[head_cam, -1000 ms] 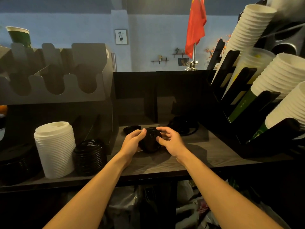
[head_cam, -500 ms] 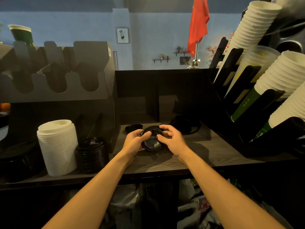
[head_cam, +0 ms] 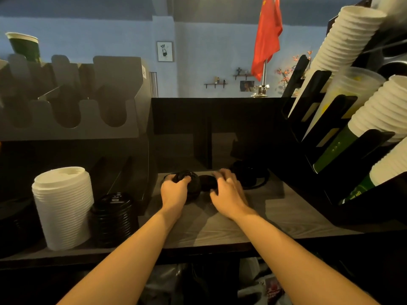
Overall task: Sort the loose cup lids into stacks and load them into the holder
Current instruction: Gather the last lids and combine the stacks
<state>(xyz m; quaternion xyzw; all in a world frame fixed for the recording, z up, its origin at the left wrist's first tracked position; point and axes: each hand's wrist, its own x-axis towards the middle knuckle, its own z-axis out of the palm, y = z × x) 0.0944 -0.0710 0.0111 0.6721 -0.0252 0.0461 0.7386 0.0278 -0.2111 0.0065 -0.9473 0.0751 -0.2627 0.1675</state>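
Head view: L hand [head_cam: 175, 191] gripped a short lid stack [head_cam: 192, 188], black, standing on the counter [head_cam: 220, 230]. Fingers were curled over its top, thumb on the near side. Just right of it, touching or nearly so, lay a loose lid [head_cam: 207, 182], also black, flat on the wood. R hand [head_cam: 230, 195] sat over that lid's right edge w/ fingers bent and spread and the thumb near the rim. It was blurred, so can't tell if it pinched the lid or only hovered. Behind R hand, at the back of the counter, was a dark lid pile [head_cam: 250, 176]; too dim to count.

Far left of the counter, well apart from the hands: tall white lids [head_cam: 62, 208] in one column, and just beside them, on the right, shorter black lids [head_cam: 112, 219], approx. half as high. Holder [head_cam: 72, 115], grey w/ U-shaped slots, stood above them at upper left, a green cup [head_cam: 23, 46] behind its top edge. On the right a black cup rack [head_cam: 330, 137] held tilted sleeves of white cups. A red flag [head_cam: 268, 34] stood beyond the back wall.
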